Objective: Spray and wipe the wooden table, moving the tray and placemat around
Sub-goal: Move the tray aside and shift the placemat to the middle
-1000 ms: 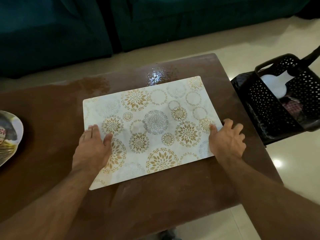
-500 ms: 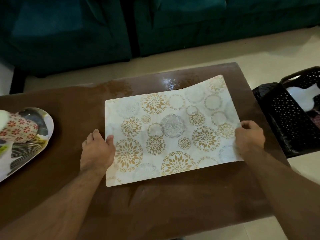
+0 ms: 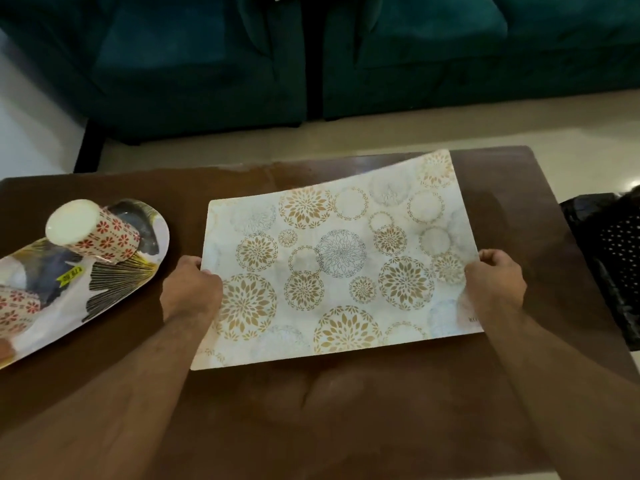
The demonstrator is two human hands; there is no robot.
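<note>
Left of placemat (image 3: 341,268), gripped by hands (image 3: 191,292) (image 3: 496,284): tray (image 3: 104,289) with cups (image 3: 91,233).

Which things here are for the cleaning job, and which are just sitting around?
For the job:
- dark brown wooden table
- white placemat with gold flower circles, gripped by left hand and right hand
- oval patterned tray

Just around:
- red-flowered paper cups on the tray
- teal sofa
- black perforated basket
</note>
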